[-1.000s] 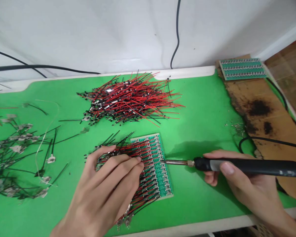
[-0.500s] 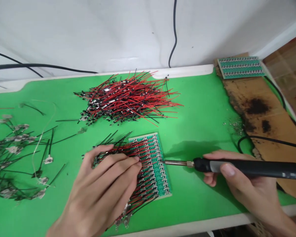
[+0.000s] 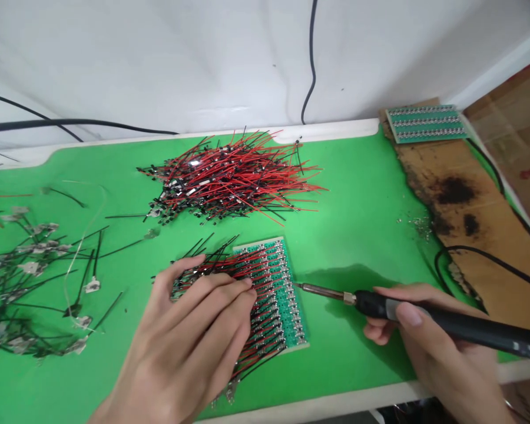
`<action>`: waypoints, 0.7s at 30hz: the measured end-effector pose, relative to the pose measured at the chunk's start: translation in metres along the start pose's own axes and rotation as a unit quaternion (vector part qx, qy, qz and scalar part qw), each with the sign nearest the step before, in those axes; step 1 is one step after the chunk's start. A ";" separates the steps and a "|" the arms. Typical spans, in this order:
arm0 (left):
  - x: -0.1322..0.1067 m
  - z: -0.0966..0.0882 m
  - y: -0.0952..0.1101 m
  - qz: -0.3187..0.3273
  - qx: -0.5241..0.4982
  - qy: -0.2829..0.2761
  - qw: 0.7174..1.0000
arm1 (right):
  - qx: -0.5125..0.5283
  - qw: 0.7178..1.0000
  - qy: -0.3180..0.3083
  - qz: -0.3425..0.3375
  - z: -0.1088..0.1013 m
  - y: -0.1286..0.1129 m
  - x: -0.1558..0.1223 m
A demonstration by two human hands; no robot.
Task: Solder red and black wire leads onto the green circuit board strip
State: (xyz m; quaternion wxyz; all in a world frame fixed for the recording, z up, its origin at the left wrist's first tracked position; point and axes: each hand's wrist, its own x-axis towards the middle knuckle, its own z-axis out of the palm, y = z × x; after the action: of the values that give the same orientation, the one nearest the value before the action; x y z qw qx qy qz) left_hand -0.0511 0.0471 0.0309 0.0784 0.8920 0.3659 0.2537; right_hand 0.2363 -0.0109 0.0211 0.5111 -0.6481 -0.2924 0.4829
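My left hand (image 3: 194,330) lies over the left part of a green circuit board (image 3: 294,306). Its fingers are drawn together, and the fingertips pinch a red wire (image 3: 267,288) against the board. Rows of red and black wires (image 3: 265,318) run leftward from the board's solder pads, partly hidden under that hand. My right hand (image 3: 428,330) is closed round the black handle of a soldering iron (image 3: 450,318). The iron's tip is just right of the board's edge, apart from the pads.
Behind the board lies a heap of red and black wires (image 3: 242,176). Black-wired small parts (image 3: 30,268) are scattered at the left. At the right, a scorched cardboard piece (image 3: 481,212) carries another circuit board (image 3: 426,123). Solder bits (image 3: 417,224) lie beside it, and a black cord (image 3: 494,253) crosses it.
The soldering iron's tip has pulled back to the right, off the board's pads, and its handle has tilted lower. My left hand keeps its place on the wires.
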 end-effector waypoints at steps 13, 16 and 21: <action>0.001 0.000 -0.005 0.004 -0.003 -0.002 1.000 | -0.040 0.998 -0.032 -0.018 0.001 -0.002 0.001; 0.002 0.001 -0.005 0.007 -0.002 -0.002 1.000 | -0.043 0.999 -0.026 -0.009 0.002 -0.003 0.002; 0.002 0.000 -0.005 0.006 -0.006 -0.002 1.000 | -0.047 0.998 -0.031 -0.007 0.002 -0.004 0.003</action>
State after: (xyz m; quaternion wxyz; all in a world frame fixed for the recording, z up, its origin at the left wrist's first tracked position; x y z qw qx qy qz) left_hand -0.0527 0.0523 0.0298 0.0833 0.8941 0.3588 0.2547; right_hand 0.2364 -0.0063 0.0241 0.4744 -0.6542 -0.3349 0.4845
